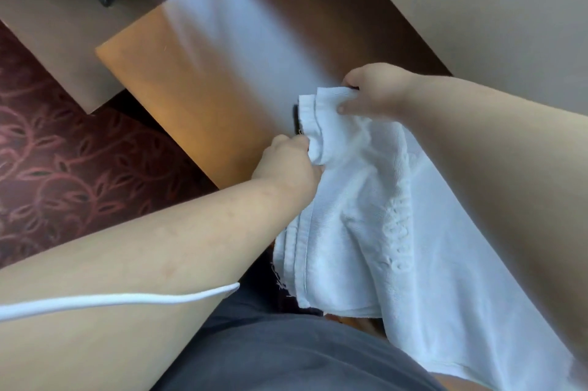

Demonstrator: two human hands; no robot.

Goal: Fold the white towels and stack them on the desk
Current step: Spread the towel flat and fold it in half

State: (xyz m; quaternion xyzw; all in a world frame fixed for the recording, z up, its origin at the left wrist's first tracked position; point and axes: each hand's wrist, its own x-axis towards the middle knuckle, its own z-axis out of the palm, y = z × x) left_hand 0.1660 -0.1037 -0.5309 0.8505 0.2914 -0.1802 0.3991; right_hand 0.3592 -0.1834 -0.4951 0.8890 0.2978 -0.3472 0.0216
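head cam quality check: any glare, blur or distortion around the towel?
Head view: strong bluish-white glare streaks down the desk; the white towel is nearly overexposed, with weave faintly visible; the left hand and right hand are soft, slightly blurred; wide-angle tilt slants the desk edges diagonally.

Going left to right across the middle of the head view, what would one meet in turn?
Patterned carpet → desk → left hand → white towel → right hand gripping the towel's top corner.
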